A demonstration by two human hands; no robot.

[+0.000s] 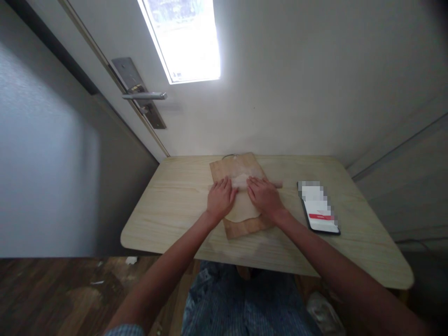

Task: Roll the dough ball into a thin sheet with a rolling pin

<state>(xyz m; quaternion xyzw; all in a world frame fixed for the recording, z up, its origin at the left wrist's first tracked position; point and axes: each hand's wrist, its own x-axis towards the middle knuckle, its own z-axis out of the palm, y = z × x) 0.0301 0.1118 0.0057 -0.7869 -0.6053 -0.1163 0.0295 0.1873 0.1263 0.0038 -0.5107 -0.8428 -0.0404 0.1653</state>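
Note:
A wooden rolling pin [240, 182] lies crosswise over a flattened pale sheet of dough [241, 207]. Beneath the dough is a wooden cutting board [241, 229], set at a slight angle on the table. My left hand [221, 198] is closed over the left part of the pin, its thumb on the near side. Over the right part, my right hand [264, 198] grips the pin with its fingers pointing forward, and the pin's end sticks out beyond it. My hands and forearms hide parts of the pin, dough and board.
The light wood table [175, 200] stands against a white door [280, 93] with a metal handle [145, 95] and a bright window [191, 42]. A phone [319, 207] with a lit screen lies to the right of the board. White scraps [131, 260] lie on the floor.

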